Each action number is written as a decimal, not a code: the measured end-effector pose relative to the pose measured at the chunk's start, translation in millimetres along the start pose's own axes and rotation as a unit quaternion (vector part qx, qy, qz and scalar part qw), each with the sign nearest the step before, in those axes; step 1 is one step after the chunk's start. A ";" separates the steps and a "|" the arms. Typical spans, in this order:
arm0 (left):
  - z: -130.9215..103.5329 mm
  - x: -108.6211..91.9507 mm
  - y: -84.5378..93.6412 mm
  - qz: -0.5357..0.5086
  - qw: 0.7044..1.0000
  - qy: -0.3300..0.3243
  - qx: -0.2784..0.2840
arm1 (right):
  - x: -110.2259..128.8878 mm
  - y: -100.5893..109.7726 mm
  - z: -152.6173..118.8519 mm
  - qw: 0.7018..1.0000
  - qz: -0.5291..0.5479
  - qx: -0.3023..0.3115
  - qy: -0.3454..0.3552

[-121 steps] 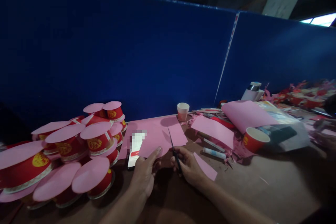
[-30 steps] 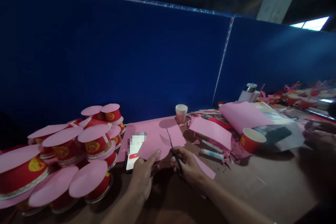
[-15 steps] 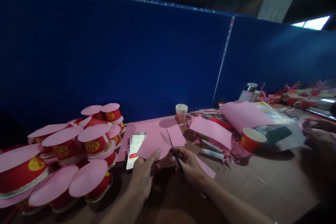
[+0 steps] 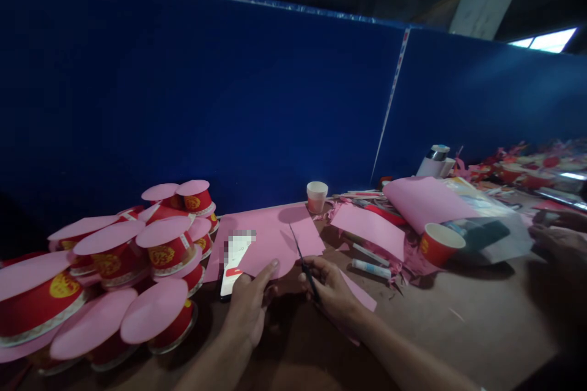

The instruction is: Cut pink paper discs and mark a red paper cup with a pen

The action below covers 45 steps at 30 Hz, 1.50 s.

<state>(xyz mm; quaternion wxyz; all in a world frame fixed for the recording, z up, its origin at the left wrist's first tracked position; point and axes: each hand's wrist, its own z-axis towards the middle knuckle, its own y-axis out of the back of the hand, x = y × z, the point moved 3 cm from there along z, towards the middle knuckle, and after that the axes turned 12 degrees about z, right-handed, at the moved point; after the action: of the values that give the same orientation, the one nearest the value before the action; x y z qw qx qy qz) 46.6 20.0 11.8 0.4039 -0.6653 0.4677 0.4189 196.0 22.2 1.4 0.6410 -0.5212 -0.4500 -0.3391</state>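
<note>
My left hand (image 4: pixel 252 302) pinches the lower edge of a pink paper piece (image 4: pixel 273 256) with a curved edge, thumb on top. Black scissors (image 4: pixel 300 253) are in my right hand (image 4: pixel 328 287), their blades pointing up and away at the right side of that piece. Under it lies a larger pink sheet (image 4: pixel 224 226). A phone (image 4: pixel 230 278) with a lit screen rests on the sheet, partly covered by the held piece. Another strip of pink paper (image 4: pixel 360 293) shows beside and behind my right hand.
Several red cups with pink disc tops (image 4: pixel 165 247) crowd the left. A paper cup (image 4: pixel 317 197) stands behind the sheet. Rightward are a glue stick (image 4: pixel 371 269), a red cup (image 4: pixel 440 244), pink scraps and a plastic bag (image 4: pixel 504 232). Another person's hand (image 4: pixel 557 238) is at the far right.
My hands, the scissors and the held paper look nearly unmoved. At the far right, the other person's hand has shifted and shows more clearly.
</note>
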 end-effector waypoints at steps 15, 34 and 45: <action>1.7 0.0 1.5 0.002 1.000 0.005 -0.020 | -0.7 1.1 0.5 1.000 -0.005 0.001 0.000; 0.8 -3.0 2.7 0.002 1.000 0.004 -0.022 | 3.1 -0.5 -1.2 0.999 -0.031 -0.001 0.009; 2.3 -1.8 2.2 0.027 0.999 -0.019 0.004 | -1.4 0.8 0.1 1.000 -0.005 -0.009 -0.016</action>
<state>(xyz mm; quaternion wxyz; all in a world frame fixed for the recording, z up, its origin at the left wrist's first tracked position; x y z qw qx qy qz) 43.7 22.1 12.4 0.4041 -0.6429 0.4792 0.4402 196.3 22.4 -0.3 0.6273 -0.5305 -0.4592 -0.3380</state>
